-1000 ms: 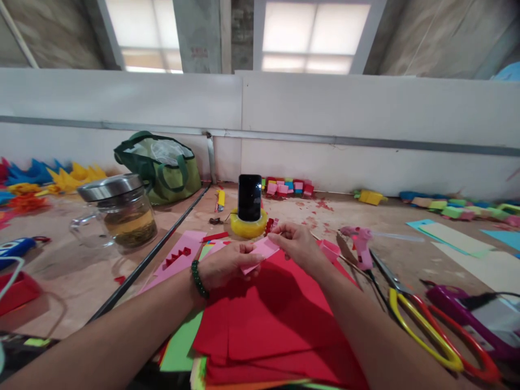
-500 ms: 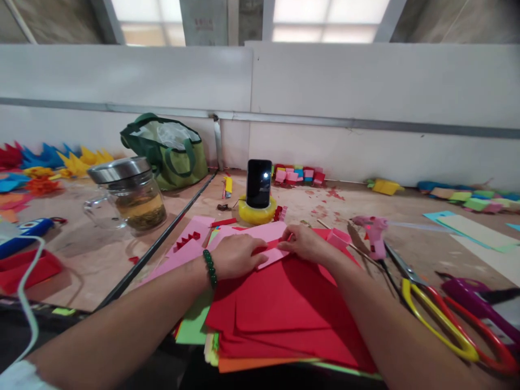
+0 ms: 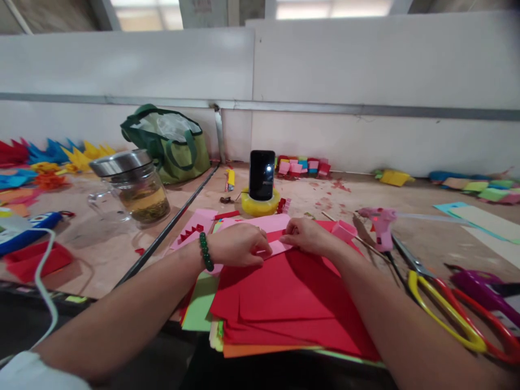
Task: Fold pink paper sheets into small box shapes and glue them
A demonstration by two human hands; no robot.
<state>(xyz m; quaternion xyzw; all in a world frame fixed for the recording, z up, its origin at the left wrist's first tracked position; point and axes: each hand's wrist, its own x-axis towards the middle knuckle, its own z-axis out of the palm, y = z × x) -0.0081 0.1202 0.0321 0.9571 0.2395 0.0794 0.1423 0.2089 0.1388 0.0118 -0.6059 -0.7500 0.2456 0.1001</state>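
Observation:
A narrow pink paper strip (image 3: 279,248) lies on a stack of red paper (image 3: 284,295). My left hand (image 3: 239,245), with a green bead bracelet (image 3: 206,252) at its wrist, is at the strip's left end, thumb and fingers curled onto it. At the other end, my right hand (image 3: 306,235) is closed, its fingertips pinching the strip. Part of the strip is hidden under the fingers. Behind the hands lies a larger pink sheet (image 3: 276,221). A folded pink paper piece (image 3: 344,230) sits just right of my right hand.
On the right are a pink glue gun (image 3: 382,225) and scissors (image 3: 447,314) with yellow and red handles. A phone (image 3: 261,174) stands in a yellow tape roll (image 3: 260,206). To the left are a glass mug (image 3: 142,195), a green bag (image 3: 182,157) and a red paper box (image 3: 38,261).
My left hand's fingers have curled in more on the strip's near side. My right hand stays at its right end. The view has tilted slightly downward.

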